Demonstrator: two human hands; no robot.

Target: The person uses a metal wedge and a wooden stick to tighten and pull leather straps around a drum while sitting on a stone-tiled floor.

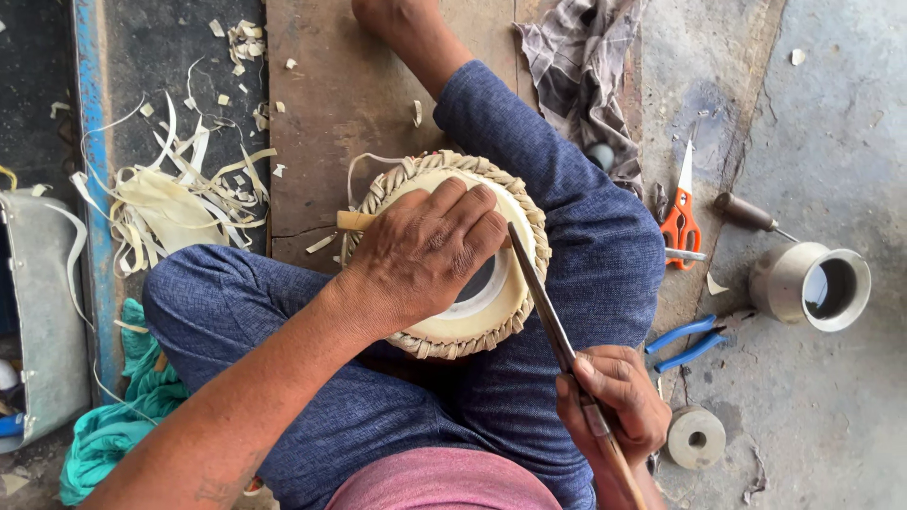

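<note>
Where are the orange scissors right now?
The orange scissors lie on the concrete floor right of the person's knee, between the checked cloth and the blue pliers.

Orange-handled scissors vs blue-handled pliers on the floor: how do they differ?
The orange-handled scissors lie farther from the person, blades shut and pointing away; the blue-handled pliers lie nearer, beside the right hand, handles spread apart. The scissors show a pale, narrow blade; the pliers' head is hard to make out. Both rest untouched on the grey concrete floor, while the right hand holds a long metal tool.
</note>
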